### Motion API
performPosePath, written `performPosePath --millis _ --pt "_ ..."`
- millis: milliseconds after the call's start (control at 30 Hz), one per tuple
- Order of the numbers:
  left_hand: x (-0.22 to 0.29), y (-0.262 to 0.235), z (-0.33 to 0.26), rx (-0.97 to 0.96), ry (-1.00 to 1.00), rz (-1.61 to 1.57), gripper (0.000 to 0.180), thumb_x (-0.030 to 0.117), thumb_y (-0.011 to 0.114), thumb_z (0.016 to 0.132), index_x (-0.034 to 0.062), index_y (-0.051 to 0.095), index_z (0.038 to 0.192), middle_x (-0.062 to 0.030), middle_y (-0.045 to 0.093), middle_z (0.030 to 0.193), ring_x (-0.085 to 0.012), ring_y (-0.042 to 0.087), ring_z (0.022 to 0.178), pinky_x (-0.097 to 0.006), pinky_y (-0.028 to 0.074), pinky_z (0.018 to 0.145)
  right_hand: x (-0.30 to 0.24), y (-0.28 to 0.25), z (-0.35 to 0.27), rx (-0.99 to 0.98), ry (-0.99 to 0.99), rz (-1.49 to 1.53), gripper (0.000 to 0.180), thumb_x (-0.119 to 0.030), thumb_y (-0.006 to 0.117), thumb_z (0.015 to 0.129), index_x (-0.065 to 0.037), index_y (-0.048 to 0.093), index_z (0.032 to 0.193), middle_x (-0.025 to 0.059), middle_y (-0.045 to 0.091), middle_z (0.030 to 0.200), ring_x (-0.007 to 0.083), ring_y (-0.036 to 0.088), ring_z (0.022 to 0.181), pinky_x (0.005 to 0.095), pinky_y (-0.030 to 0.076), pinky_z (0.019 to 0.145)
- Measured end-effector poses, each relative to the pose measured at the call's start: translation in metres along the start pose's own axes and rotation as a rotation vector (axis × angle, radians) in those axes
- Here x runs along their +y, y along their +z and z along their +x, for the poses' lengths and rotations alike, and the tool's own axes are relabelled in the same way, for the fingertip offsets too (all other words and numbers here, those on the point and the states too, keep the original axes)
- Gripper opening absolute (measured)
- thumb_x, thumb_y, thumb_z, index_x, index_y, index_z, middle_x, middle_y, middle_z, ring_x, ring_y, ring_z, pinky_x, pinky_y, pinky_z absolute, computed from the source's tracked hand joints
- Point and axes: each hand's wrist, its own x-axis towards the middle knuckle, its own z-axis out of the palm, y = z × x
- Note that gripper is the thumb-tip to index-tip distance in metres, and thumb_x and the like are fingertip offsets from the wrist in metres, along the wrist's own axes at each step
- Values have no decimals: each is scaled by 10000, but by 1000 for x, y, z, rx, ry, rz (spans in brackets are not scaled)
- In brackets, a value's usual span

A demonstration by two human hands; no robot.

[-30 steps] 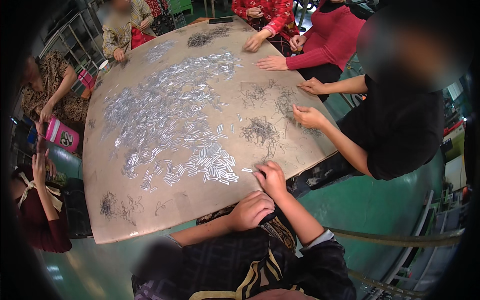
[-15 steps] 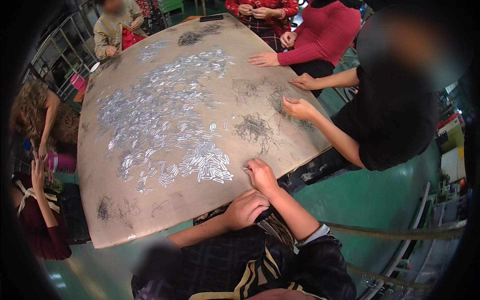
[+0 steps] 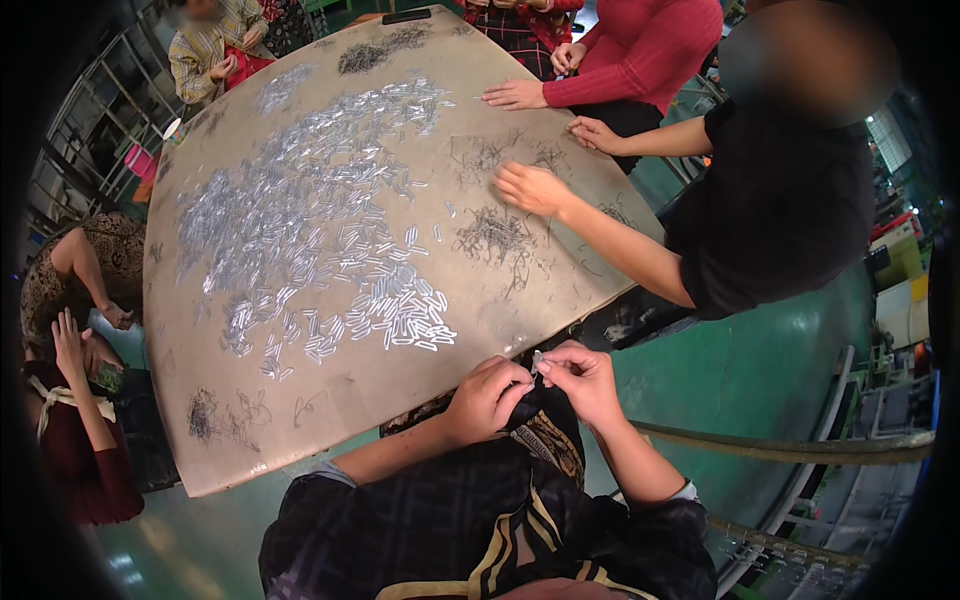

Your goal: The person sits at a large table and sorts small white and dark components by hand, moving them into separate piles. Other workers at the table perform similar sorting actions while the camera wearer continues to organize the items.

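Observation:
At the near edge of the table my two hands are almost touching. My right hand (image 3: 582,384) pinches a small shiny metal piece (image 3: 538,362) between thumb and fingertips. Beside it, my left hand (image 3: 490,400) is closed in a pinch; what its fingertips hold is too small to make out. Just beyond my hands lies a spread of shiny, flat, oblong metal pieces (image 3: 410,315), thickest toward the middle and far left. Thin dark wire-like bits lie in a tangled heap (image 3: 495,235) to the right of them.
A brown-covered table (image 3: 350,395) fills the middle. Another dark heap (image 3: 203,415) lies at its near left, one (image 3: 362,58) at the far end beside a flat black object (image 3: 406,16). A co-worker's hand (image 3: 535,188) reaches in from the right. Several people surround the table.
My right hand has drawn back from the tabletop to meet my left fingertips, with the small metal piece in it. The co-worker's hand at right has moved left over the table.

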Motion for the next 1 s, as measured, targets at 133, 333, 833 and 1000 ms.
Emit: performPosePath --millis 133,333,833,1000 --pt "1 -1 -2 7 -34 17 125 -39 649 828 3 579 923 -131 629 814 -274 620 751 -345 493 685 0 4 -8 10 31 59 63 1 702 845 29 703 901 37 666 806 73 626 682 205 494 609" --pt "1 -4 0 17 -35 55 115 -27 656 828 9 597 920 -129 637 829 -279 622 745 -343 496 676 2 9 -11 58 5 -44 67 10 695 840 30 697 904 48 662 795 88 647 709 215 496 616" --pt "-72 -65 -4 -234 -543 1065 789 508 500 923 25 243 1491 -241 178 1553 -388 85 1460 -553 97 1153 5 3 -30 -18 -107 -183 41 32 671 840 55 676 873 84 637 823 120 632 692 228 503 615" --pt "-61 -46 -9 -378 -340 903 777 531 448 942 35 232 1499 -204 180 1566 -341 95 1469 -537 91 1164 -1 9 -29 -28 -104 -176 61 5 701 813 24 692 871 65 655 767 117 632 669 236 471 616"
